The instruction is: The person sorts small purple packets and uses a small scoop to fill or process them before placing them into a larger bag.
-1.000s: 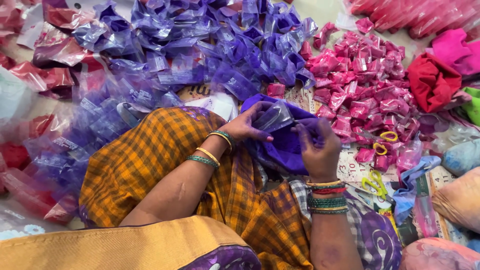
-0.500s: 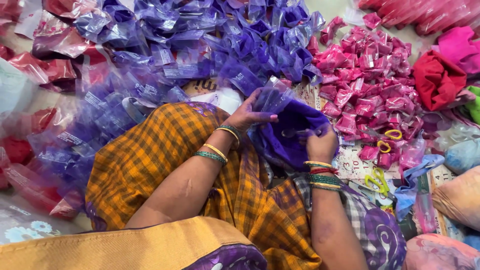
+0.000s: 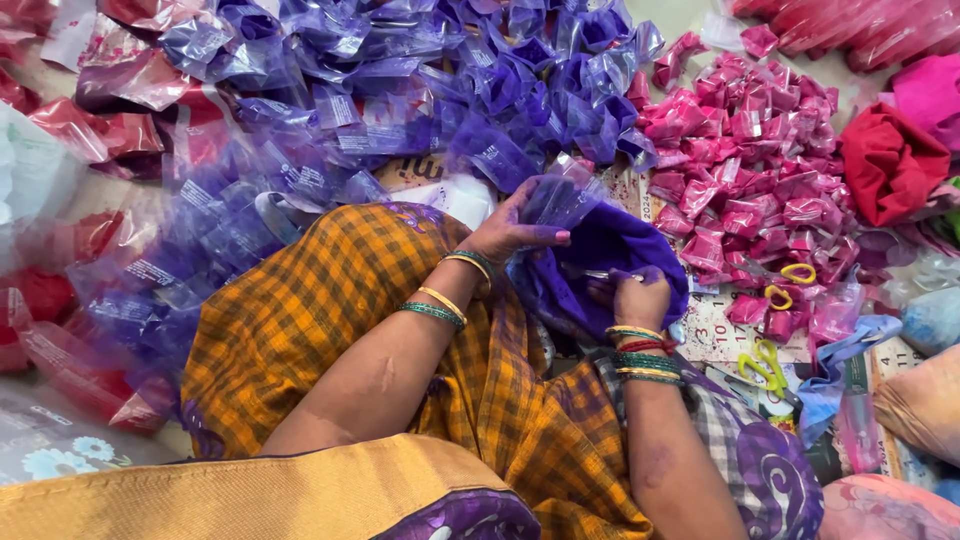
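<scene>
My left hand holds a small clear plastic packet by its edge, just above my lap. My right hand is buried in a bag of purple powder, fingers closed inside it. Both hands are stained purple and wear bangles. The bag rests on my knee, against my orange checked cloth.
A big heap of filled purple packets lies ahead. Pink packets pile at the right, red ones at the left. A red cloth bundle sits far right. Yellow-handled scissors lie on printed paper near my right elbow.
My right hand has dipped deeper into the purple bag. My left hand has lifted the clear packet slightly, holding it at the bag's mouth.
</scene>
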